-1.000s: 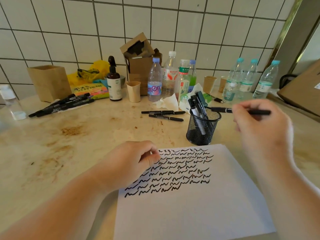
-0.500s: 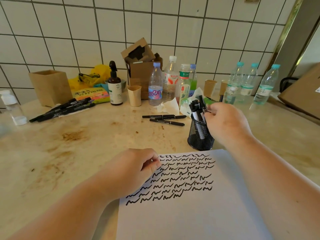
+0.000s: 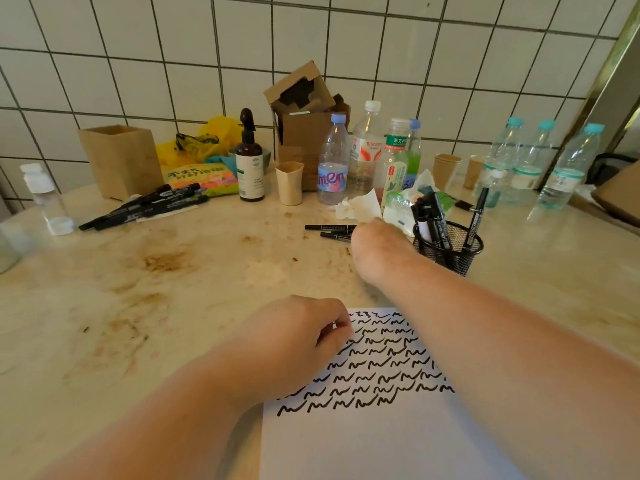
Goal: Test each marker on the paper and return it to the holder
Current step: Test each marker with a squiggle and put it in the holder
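The left hand (image 3: pixel 304 337) rests on the top left corner of the paper (image 3: pixel 374 431), fingers curled under with nothing visibly held. To its right, the right hand (image 3: pixel 375 247) reaches across to the two loose markers (image 3: pixel 329 231) lying on the counter; its fingers are hidden behind its own back, so whether they grip a marker cannot be told. The markers' right ends are covered by that hand, and the right forearm hides part of the squiggle rows on the paper, whose lower edge is cut off.

At far left a clear bottle (image 3: pixel 41 192) stands near a cardboard box (image 3: pixel 121 161), with a bundle of black markers (image 3: pixel 145 206) lying beside it. Further right stand a brown spray bottle (image 3: pixel 249 168), a beige cup (image 3: pixel 290 183) and several water bottles (image 3: pixel 333 161). A crumpled tissue (image 3: pixel 360 207) lies just behind the right hand. The mesh holder (image 3: pixel 450 251) stands just right of that hand, holding several markers upright or leaning.

The stained pale counter (image 3: pixel 173 278) meets a white tiled wall (image 3: pixel 173 64).
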